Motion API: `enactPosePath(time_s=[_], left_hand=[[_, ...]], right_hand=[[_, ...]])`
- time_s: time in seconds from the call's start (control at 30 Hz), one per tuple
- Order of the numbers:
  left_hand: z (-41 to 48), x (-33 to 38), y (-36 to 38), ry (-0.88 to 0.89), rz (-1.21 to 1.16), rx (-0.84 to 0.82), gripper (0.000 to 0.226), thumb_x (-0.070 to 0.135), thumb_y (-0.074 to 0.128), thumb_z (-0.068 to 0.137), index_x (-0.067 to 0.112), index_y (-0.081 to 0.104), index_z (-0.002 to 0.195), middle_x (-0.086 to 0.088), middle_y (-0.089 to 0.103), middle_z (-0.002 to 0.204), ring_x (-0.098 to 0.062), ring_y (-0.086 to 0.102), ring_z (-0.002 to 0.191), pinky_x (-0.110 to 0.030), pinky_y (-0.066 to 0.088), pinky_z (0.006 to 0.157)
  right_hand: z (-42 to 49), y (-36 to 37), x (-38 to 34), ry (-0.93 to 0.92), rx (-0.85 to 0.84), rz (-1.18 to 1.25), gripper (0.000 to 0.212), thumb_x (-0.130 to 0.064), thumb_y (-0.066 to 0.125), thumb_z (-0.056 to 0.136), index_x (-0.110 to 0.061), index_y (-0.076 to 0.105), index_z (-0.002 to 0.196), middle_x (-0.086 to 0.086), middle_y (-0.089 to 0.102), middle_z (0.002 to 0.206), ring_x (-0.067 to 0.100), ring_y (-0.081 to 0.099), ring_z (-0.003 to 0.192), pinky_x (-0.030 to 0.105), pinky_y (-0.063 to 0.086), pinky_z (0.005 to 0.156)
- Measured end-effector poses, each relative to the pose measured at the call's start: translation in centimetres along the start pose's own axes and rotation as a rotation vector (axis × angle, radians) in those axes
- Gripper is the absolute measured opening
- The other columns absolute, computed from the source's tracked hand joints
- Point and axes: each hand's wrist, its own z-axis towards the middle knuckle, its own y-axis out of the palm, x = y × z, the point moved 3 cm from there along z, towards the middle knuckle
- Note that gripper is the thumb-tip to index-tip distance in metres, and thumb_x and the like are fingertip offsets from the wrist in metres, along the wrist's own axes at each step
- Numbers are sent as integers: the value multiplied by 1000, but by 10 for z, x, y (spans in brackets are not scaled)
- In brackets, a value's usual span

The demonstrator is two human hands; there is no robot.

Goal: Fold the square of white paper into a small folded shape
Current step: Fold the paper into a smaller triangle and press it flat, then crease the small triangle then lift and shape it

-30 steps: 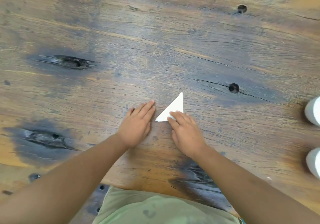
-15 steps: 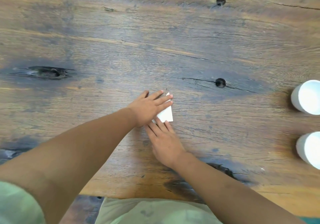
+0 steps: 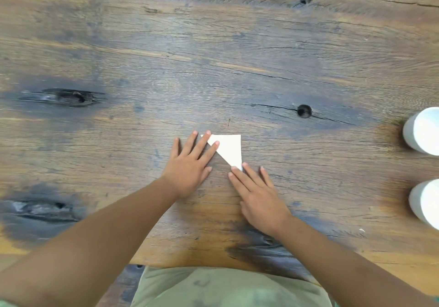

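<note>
Weathered wooden table, dark-stained and knotted. Resting on it: folded white paper triangle, two white cups at right edge, both hands flat.

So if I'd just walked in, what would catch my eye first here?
Probably the white paper, folded into a triangle and lying flat mid-table, bright against the dark, knotty wooden table. Both hands press on it: the left hand has fingertips on its far left corner, the right hand on its near tip. Two white cups stand at the right edge.
</note>
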Motion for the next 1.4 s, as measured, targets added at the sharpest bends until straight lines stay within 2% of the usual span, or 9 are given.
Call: enactPosePath(time_s=[0.2, 0.37, 0.5, 0.63, 0.73, 0.87, 1.0, 1.23, 1.4], left_hand=[[-26, 27, 15, -116, -77, -9, 65, 50, 28, 101, 28, 7, 158, -8, 5, 167, -37, 5, 152, -67, 17, 115], [-39, 42, 21, -193, -134, -33, 65, 51, 27, 102, 28, 5, 159, -3, 1, 168, -34, 0, 153, -66, 14, 116], [-38, 43, 20, -211, -139, -45, 66, 50, 29, 102, 26, 6, 159, -2, 4, 167, -33, 2, 153, -65, 15, 116], [-39, 39, 20, -191, -144, -41, 66, 47, 33, 102, 23, 11, 159, -2, 9, 167, -33, 6, 153, -65, 17, 116], [-39, 37, 20, -183, -145, -43, 66, 47, 30, 102, 24, 6, 159, -1, 7, 167, -31, 3, 153, -64, 16, 117], [-41, 37, 20, -171, -136, -35, 67, 47, 28, 102, 25, 2, 159, 0, 0, 168, -31, 0, 153, -64, 15, 117], [-42, 37, 20, -161, -125, -38, 67, 47, 27, 102, 24, 0, 159, 2, -5, 167, -32, -1, 153, -65, 15, 116], [-37, 35, 9, -150, -119, -19, 61, 46, 32, 101, 19, 26, 156, -4, 25, 163, -36, 26, 146, -66, 29, 110], [-17, 35, 3, 59, -86, 44, 65, 48, 30, 102, 15, 18, 157, -3, 10, 167, -26, 9, 153, -65, 18, 117]], right_hand=[[-6, -13, 29, 146, 40, 56, 70, -24, 47, 94, -19, 15, 156, -5, 9, 165, 18, -2, 152, 46, 0, 123], [-2, -19, 42, 193, 64, 110, 69, -21, 44, 96, -16, 11, 157, -3, 4, 165, 16, -2, 152, 37, 0, 121], [-1, -16, 43, 189, 43, 70, 71, -22, 43, 97, -16, 5, 157, -2, -1, 166, 17, -5, 152, 40, 2, 123], [-1, -19, 43, 203, 77, 72, 68, -22, 48, 93, -16, 20, 155, 0, 1, 166, 23, -2, 152, 47, 10, 123], [4, -22, 45, 168, 94, 88, 60, -22, 51, 93, -22, 33, 150, 0, 4, 166, 24, 0, 152, 48, 8, 122], [15, -25, 49, 150, 86, 105, 57, -24, 50, 94, -23, 35, 148, -1, 17, 163, 22, 5, 152, 49, 7, 123], [18, -28, 52, 153, 103, 118, 54, -21, 53, 93, -20, 40, 145, 1, 28, 159, 23, 14, 150, 49, 13, 122], [20, -36, 50, 157, 164, 198, 47, -17, 56, 89, -17, 50, 136, 3, 33, 154, 24, 26, 144, 49, 22, 119], [21, -42, 46, 193, 274, 258, 35, -7, 55, 88, -11, 56, 123, 9, 41, 149, 27, 38, 137, 47, 34, 113]])
